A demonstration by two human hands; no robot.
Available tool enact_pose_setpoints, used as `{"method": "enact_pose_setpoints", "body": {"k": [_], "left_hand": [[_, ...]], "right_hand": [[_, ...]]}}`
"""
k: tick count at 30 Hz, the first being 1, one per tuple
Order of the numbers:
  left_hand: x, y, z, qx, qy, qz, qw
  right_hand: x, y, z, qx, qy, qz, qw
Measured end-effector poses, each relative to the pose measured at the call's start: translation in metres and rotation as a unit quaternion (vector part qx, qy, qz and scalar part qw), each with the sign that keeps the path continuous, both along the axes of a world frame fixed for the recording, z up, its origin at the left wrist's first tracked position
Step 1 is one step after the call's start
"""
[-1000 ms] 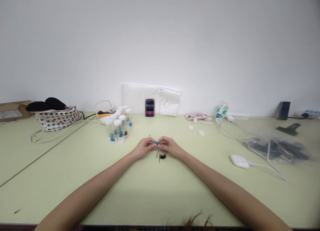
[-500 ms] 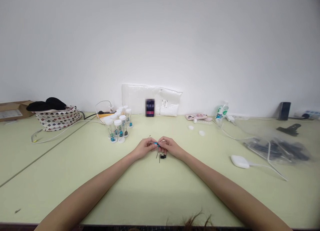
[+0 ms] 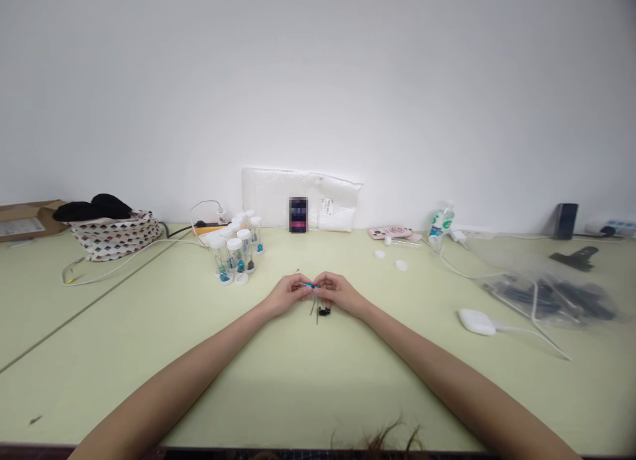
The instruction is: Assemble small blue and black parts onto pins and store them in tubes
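Observation:
My left hand [image 3: 289, 294] and my right hand [image 3: 338, 293] meet at the middle of the table, fingertips pinched together. Between them is a small shiny blue piece [image 3: 309, 285], mostly covered by the fingers; its exact kind is too small to make out. The left fingers are closed on its left side, and the right fingers press at its right end. Below the fingertips, thin dark metal rods [image 3: 317, 311] point toward me. A small black part [image 3: 324, 311] lies just under my right hand.
Several clear tubes with white caps [image 3: 234, 245], holding blue pieces, stand to the left. Round white caps [image 3: 401, 266] lie right of the hands. Farther right are a white charger [image 3: 477, 321], cables and a plastic bag of dark parts [image 3: 556, 297]. A phone [image 3: 299, 215] leans at the back.
My fingertips have shifted very slightly around the blue piece. Both arms and everything else on the table stay in place.

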State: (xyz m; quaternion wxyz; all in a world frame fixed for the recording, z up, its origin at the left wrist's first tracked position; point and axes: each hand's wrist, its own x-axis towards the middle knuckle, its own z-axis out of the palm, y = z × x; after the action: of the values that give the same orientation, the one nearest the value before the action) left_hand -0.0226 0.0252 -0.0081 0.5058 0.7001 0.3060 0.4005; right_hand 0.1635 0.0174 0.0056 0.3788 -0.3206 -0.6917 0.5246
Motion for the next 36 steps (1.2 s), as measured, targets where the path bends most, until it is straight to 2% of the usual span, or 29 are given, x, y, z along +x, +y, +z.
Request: {"method": "enact_pose_setpoints", "body": {"k": [7, 13, 19, 25, 29, 36], "left_hand": [[0.0016, -0.0007, 0.0002, -0.010, -0.007, -0.019, 1.000], [0.0009, 0.0001, 0.0007, -0.002, 0.001, 0.004, 1.000], [0.0014, -0.0007, 0.0011, -0.005, 0.000, -0.018, 1.000], [0.0007, -0.0004, -0.0002, 0.003, 0.003, -0.001, 1.000], [0.0012, -0.0006, -0.0003, -0.010, -0.010, -0.025, 1.000], [0.0017, 0.0001, 0.0001, -0.002, -0.007, -0.012, 1.000]], "right_hand": [[-0.0005, 0.0023, -0.0022, -0.017, -0.002, 0.001, 1.000], [0.0003, 0.0010, -0.0007, -0.004, -0.003, -0.002, 1.000], [0.0005, 0.0021, -0.0020, -0.013, 0.003, 0.009, 1.000], [0.0012, 0.0023, -0.0018, -0.004, -0.004, 0.006, 1.000], [0.0013, 0.0039, -0.0032, -0.014, 0.000, 0.013, 1.000], [0.0010, 0.0033, -0.0032, -0.005, 0.000, 0.011, 1.000]]}}
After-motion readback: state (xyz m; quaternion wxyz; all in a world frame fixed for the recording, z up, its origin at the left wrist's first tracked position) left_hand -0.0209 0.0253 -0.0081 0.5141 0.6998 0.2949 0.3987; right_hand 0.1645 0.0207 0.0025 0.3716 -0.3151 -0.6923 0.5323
